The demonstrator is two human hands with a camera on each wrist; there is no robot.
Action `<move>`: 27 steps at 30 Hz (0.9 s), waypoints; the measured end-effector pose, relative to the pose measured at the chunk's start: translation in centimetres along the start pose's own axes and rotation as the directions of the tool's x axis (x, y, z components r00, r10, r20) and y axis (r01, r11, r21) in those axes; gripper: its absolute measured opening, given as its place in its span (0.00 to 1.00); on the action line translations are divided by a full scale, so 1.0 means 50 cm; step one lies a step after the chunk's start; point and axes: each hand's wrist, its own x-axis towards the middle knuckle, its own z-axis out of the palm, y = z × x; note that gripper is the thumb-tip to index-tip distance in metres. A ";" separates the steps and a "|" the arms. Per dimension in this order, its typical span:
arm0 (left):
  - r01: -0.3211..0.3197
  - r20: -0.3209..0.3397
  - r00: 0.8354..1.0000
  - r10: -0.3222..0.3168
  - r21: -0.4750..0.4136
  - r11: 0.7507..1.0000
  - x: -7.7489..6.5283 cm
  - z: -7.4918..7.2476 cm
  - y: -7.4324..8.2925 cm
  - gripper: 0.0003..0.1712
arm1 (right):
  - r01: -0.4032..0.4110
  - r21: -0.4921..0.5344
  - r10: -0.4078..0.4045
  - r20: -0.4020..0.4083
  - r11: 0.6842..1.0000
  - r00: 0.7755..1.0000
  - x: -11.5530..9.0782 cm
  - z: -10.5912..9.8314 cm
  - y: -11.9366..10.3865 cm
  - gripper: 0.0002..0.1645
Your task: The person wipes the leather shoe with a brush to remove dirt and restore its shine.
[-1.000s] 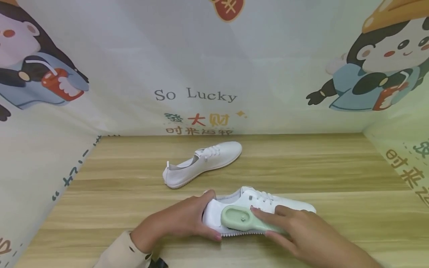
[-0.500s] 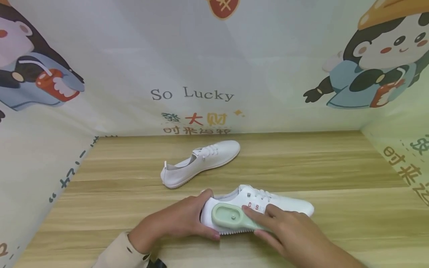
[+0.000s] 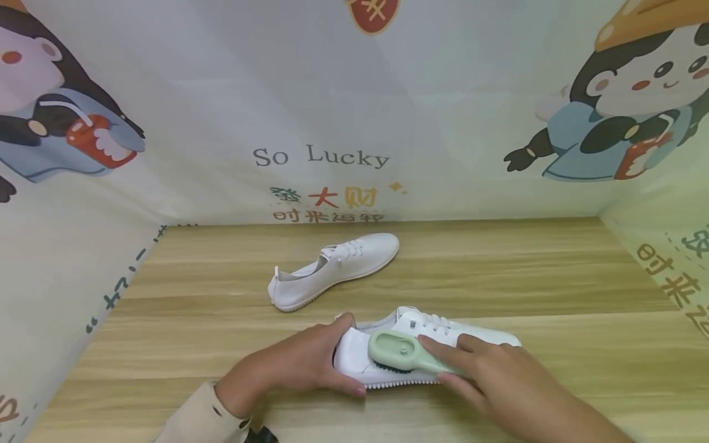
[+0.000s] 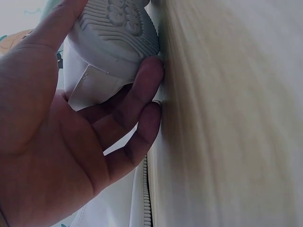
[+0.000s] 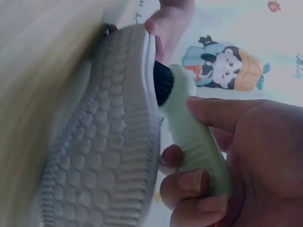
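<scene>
A white lace-up shoe (image 3: 360, 355) lies tilted on its side at the front, its ridged sole edge turned towards me. My left hand (image 3: 301, 360) grips its heel; in the left wrist view the thumb and curled fingers (image 4: 150, 78) wrap the heel end beside the tabletop. My right hand (image 3: 493, 375) holds a pale green brush (image 3: 396, 349) by its handle, index finger along the top. The brush's dark bristles (image 5: 163, 84) touch the shoe's side near the heel in the right wrist view. The studded sole (image 5: 102, 142) faces that camera.
A second white shoe (image 3: 338, 271) stands upright farther back on the wood-grain table (image 3: 498, 271), toe pointing right. A printed pale cloth (image 3: 443, 123) with cartoon figures and lettering encloses the back and both sides.
The brush slid left along the shoe's side towards the heel, then back right and slightly up, now tilted so its bristles show. The left hand keeps its grip on the heel.
</scene>
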 end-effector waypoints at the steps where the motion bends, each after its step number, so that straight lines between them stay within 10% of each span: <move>1: 0.002 0.003 1.000 -0.002 -0.001 1.000 0.000 0.000 0.000 0.38 | -0.006 -0.005 0.006 0.014 1.000 1.000 -0.001 -0.003 0.003 0.27; 13: 0.005 0.014 1.000 -0.005 0.004 1.000 0.002 0.000 0.002 0.39 | -0.090 -0.021 0.092 0.137 0.996 0.986 -0.003 -0.019 0.020 0.25; 27: -0.030 0.002 1.000 0.031 -0.002 1.000 0.002 0.005 -0.005 0.37 | -0.005 0.049 0.003 0.039 0.999 0.999 0.018 0.014 -0.026 0.26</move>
